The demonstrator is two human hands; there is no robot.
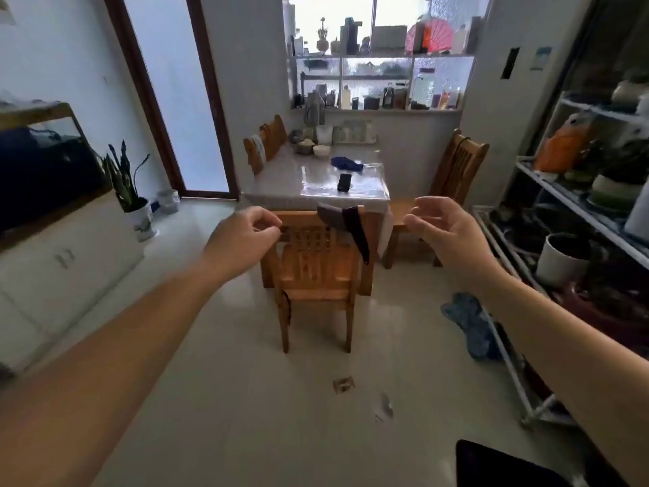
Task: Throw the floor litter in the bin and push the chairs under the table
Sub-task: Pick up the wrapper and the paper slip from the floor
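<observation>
A wooden chair stands at the near end of the table, its seat partly out, with a dark cloth draped over its backrest. My left hand is at the backrest's left top corner, fingers curled, holding nothing that I can see. My right hand hovers open to the right of the chair, fingers apart. A second chair stands pulled out at the table's right side. Two more chairs sit along its left side. Two small litter scraps, a brownish one and a pale one, lie on the floor behind the near chair.
A metal shelf rack with pots lines the right wall, with a blue cloth on the floor at its foot. A white cabinet and potted plant stand on the left. A dark object shows at the bottom edge. On the table lie a phone, bowls and a blue cloth.
</observation>
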